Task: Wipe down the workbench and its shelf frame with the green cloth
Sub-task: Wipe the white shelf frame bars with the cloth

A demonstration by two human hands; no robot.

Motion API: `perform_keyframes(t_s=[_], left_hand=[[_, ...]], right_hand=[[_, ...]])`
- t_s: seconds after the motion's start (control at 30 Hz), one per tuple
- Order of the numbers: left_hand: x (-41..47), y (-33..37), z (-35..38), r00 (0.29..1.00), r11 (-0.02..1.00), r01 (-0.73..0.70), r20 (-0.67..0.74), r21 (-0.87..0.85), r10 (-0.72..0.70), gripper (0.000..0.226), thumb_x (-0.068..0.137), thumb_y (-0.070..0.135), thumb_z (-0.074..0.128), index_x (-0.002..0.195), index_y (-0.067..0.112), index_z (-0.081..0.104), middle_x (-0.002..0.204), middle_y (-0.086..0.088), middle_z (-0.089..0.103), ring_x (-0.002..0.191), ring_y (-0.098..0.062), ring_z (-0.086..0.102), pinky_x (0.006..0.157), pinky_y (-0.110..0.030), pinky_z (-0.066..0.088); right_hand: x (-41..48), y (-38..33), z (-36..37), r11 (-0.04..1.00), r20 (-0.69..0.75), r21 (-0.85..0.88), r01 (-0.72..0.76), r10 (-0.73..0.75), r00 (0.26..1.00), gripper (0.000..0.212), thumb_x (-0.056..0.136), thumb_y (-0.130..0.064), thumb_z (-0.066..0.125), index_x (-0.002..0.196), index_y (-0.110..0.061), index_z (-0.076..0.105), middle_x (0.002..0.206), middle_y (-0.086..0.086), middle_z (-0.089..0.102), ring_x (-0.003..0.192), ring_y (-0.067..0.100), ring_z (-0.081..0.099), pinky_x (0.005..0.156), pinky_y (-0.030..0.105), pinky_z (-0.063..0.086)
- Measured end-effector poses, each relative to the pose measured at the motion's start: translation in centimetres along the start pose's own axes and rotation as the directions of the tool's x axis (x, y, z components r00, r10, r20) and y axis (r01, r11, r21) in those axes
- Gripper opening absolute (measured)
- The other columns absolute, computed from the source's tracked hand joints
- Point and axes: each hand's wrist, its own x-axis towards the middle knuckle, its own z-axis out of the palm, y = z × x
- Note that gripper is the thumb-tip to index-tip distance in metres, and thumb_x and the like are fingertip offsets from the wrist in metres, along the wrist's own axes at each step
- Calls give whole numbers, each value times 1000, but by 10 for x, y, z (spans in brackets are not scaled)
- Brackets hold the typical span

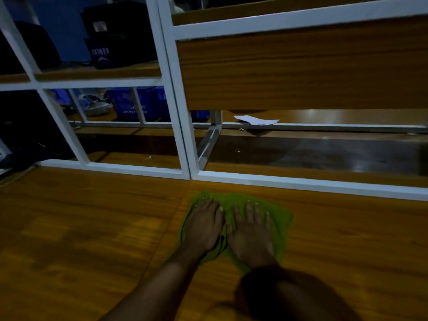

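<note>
The green cloth (pixel 281 218) lies spread flat on the wooden workbench (pixel 81 228), a short way in front of the white shelf frame (pixel 178 93). My left hand (pixel 202 225) and my right hand (pixel 251 237) lie side by side on the cloth, palms down, fingers straight and pointing toward the frame. Both press the cloth against the bench top. The cloth shows around and beyond the fingertips and to the right of my right hand.
The frame's bottom rail (pixel 301 181) runs across the bench just beyond the cloth. A wooden panel (pixel 301 72) fills the upper right bay. A white paper (pixel 257 120) lies behind the frame. Dark bags (pixel 115 35) sit on the left shelf, blue crates (pixel 139 105) below.
</note>
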Motion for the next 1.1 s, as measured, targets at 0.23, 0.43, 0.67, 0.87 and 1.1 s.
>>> perform_keyframes(t_s=[0.23, 0.43, 0.67, 0.87, 1.1], left_hand=[[60, -38, -4, 989, 998, 42, -141, 44, -35, 30, 84, 11, 54, 114, 14, 58, 137, -11, 46, 126, -28, 42, 97, -39, 45], [98, -69, -6, 937, 955, 295, -185, -39, -297, 33, 90, 26, 54, 122, 21, 47, 116, -3, 53, 104, -20, 51, 86, -33, 47], [120, -80, -17, 833, 776, 241, -286, -583, -474, 13, 89, 4, 57, 88, 16, 61, 88, 2, 63, 85, -14, 60, 75, -31, 50], [126, -76, -23, 784, 487, 237, -130, -841, -606, 17, 88, -1, 63, 89, 16, 65, 85, 6, 67, 81, -8, 65, 74, -27, 55], [142, -50, -55, 694, 386, 115, -204, -915, -690, 26, 81, 0, 72, 97, 13, 56, 83, 3, 66, 73, -6, 66, 67, -26, 56]], right_hand=[[63, -45, 0, 993, -110, 115, -16, 28, 994, 72, 87, -37, 12, 148, -11, 39, 156, 17, 33, 143, 35, 32, 116, 50, 23], [118, -97, -10, 805, -307, 593, 25, 197, 931, 43, 89, -29, 39, 108, -9, 72, 107, 11, 71, 100, 30, 63, 99, 39, 46], [154, -141, -12, 143, -31, 986, -90, 679, 734, 12, 90, -9, 66, 97, -19, 69, 92, -2, 67, 91, 19, 64, 81, 28, 53], [171, -151, -11, -12, 63, 997, -77, 713, 698, 15, 90, -13, 68, 79, -24, 69, 85, -2, 71, 87, 23, 67, 84, 41, 56], [177, -147, -62, 77, -49, 997, -3, 671, 740, 15, 88, -19, 70, 77, -29, 69, 85, -2, 72, 86, 22, 68, 84, 41, 55]])
